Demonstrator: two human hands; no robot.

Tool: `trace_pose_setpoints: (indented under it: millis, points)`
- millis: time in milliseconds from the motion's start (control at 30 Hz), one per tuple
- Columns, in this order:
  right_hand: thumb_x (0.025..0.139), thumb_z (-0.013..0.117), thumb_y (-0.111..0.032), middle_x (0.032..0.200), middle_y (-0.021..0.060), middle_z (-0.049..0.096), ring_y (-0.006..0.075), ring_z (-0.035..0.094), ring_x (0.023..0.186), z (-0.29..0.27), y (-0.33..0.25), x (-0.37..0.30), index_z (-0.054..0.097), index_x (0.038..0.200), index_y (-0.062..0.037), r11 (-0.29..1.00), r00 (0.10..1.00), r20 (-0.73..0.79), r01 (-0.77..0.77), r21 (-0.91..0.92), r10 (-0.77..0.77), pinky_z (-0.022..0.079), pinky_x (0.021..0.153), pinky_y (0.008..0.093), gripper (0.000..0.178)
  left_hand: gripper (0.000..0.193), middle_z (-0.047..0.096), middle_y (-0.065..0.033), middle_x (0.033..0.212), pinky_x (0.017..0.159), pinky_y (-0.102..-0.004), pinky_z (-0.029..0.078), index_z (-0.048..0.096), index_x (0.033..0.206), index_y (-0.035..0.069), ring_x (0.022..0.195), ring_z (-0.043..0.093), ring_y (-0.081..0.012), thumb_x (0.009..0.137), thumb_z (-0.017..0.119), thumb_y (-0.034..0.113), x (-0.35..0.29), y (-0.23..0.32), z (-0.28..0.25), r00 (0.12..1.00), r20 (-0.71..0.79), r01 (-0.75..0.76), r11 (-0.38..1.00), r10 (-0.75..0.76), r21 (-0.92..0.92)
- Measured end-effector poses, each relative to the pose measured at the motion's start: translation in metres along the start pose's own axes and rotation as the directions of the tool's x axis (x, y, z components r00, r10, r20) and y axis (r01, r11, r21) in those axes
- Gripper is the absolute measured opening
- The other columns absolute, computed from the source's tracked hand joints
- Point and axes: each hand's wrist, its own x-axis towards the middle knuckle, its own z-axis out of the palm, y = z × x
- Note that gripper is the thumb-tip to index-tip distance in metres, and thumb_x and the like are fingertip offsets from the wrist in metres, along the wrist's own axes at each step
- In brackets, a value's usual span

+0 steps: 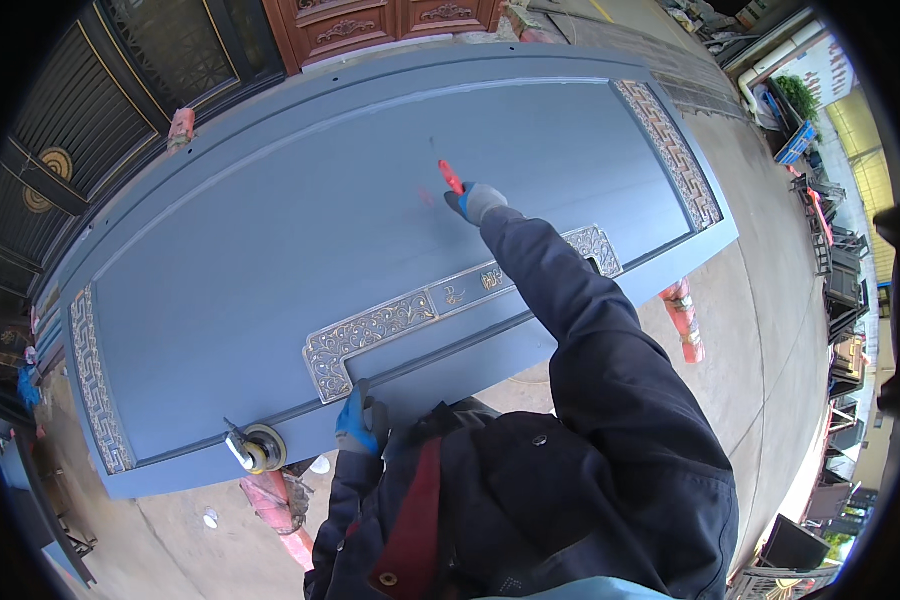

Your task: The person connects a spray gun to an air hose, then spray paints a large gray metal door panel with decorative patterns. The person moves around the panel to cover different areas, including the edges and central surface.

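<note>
A large blue-grey door panel (270, 230) lies flat in front of me, with ornate metal strips at both ends. My right hand (478, 200), in a grey and blue glove, reaches over its middle. The fingers are closed round a slim red-handled tool (450, 176); its thin dark tip points away from me, and its exact kind is unclear. My left hand (362, 420), gloved alike, rests at the panel's near edge, fingers partly apart and apparently without a tool. Beside it is a scrolled metal ornament (385, 325), partly covered by my right arm.
A round hand sander (261, 448) with a white lever sits on the panel's near left edge. Pink-wrapped supports (682, 320) hold the panel up. Dark doors (80, 110) and a red-brown door (370, 25) stand beyond it. Stacked items (845, 270) line the right side.
</note>
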Motion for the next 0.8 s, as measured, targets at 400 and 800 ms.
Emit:
trace_pose_setpoints:
  millis: [400, 800]
  points:
    - [0.093, 0.064, -0.054, 0.082, 0.0105, 0.071, 0.0258, 0.068, 0.066, -0.121, 0.162, 0.083, 0.071, 0.116, -0.0040, 0.811, 0.812, -0.080, -0.561, 0.166, 0.578, 0.053, 0.067, 0.0442, 0.055, 0.047, 0.068, -0.0263, 0.123, 0.090, -0.0458, 0.057, 0.060, 0.135, -0.001, 0.104, 0.071, -0.0405, 0.095, 0.065, 0.024, 0.029, 0.007, 0.034, 0.999, 0.054, 0.006, 0.998, -0.009, 0.061]
    - [0.090, 0.060, -0.048, 0.090, 0.0156, 0.074, 0.0301, 0.073, 0.083, -0.171, 0.369, 0.157, 0.073, 0.111, -0.0040, 0.869, 0.899, 0.236, -0.423, 0.256, 0.369, 0.053, 0.078, 0.0449, 0.050, 0.041, 0.072, -0.0226, 0.117, 0.087, -0.0438, 0.058, 0.064, 0.130, -0.001, 0.095, 0.072, -0.0359, 0.093, 0.067, 0.018, 0.024, 0.098, 0.167, 0.993, 0.027, 0.110, 0.975, -0.118, 0.191]
